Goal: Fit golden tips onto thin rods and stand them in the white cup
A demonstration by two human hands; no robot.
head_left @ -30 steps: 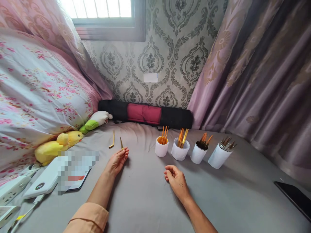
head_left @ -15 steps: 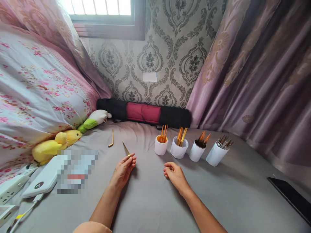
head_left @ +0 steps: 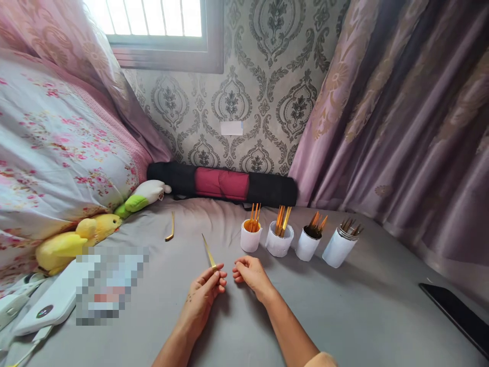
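My left hand [head_left: 206, 288] pinches slim, gold, tweezers-like metal [head_left: 208, 252] between thumb and fingers, its narrow pointed end aimed up and away from me. Close beside it on the right, my right hand [head_left: 252, 278] has its fingers curled together; whether they hold anything small is hidden. A gap remains between the two hands. Another thin gold tool [head_left: 171, 224], bent at its near end, lies farther off to the left. Beyond my right hand stand white-wrapped cups [head_left: 251, 242], [head_left: 279, 247], [head_left: 306, 250] and a tilted-looking white jar [head_left: 338, 250], all with thin orange or brown sticks.
Grey sheet [head_left: 214, 336] covers the surface. At left are a white power bank [head_left: 57, 300], a blurred packet and plush toys [head_left: 64, 247]. A black and red long bag [head_left: 221, 183] lies along the wall. A black flat device [head_left: 458, 316] lies far right.
Both hands have moved closer together: the left rightward and nearer me with the gold tweezers, the right leftward. The view has shifted slightly; the cups stay in place.
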